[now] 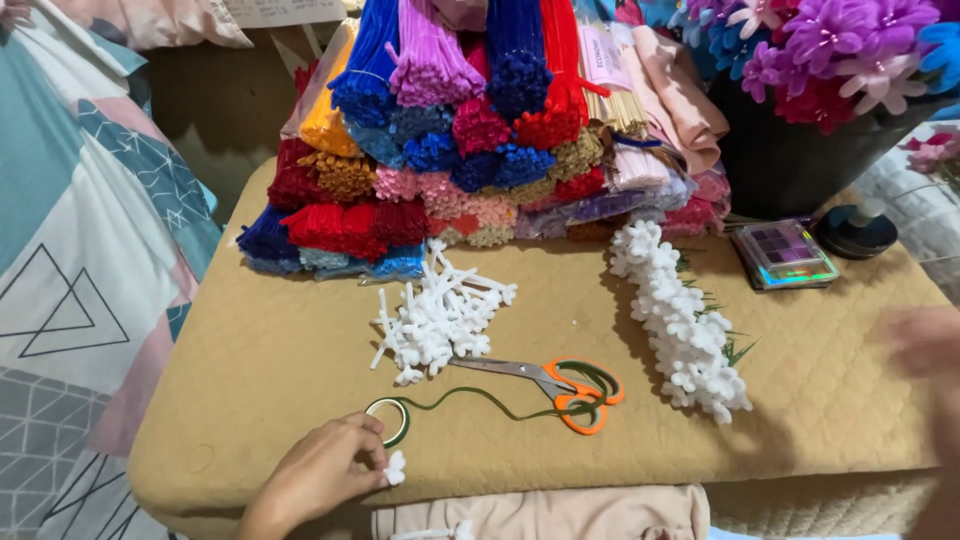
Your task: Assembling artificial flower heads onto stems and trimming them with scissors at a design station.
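White fuzzy pipe-cleaner flower piece point(395, 468), small and petal-shaped, is sitting at the near left edge of the tan quilted table cover point(280, 350), and you are pinching it between the fingertips of your left hand point(320, 475), which is lying low on the cover with the knuckles pointing far and right. Lying just beyond those fingertips is the small roll of green floral tape point(388, 420), its loose green strand trailing right toward the orange-handled scissors point(555, 382); the scissors' long axis is running left to right, blades pointing left toward the heap of loose white pipe-cleaner petals point(440, 320), handles to the right. That heap is sitting farther back and slightly right of your left hand, near enough for that hand. Your right hand point(930, 350) is showing only as a blur at the right edge, well apart from all of these, and you cannot tell how its fingers are set. A finished white flower spray with thin green leaves point(685, 330) is lying between the scissors and that hand, its length running far-left to near-right. Stacked bundles of coloured pipe cleaners point(450, 130) are filling the far side.
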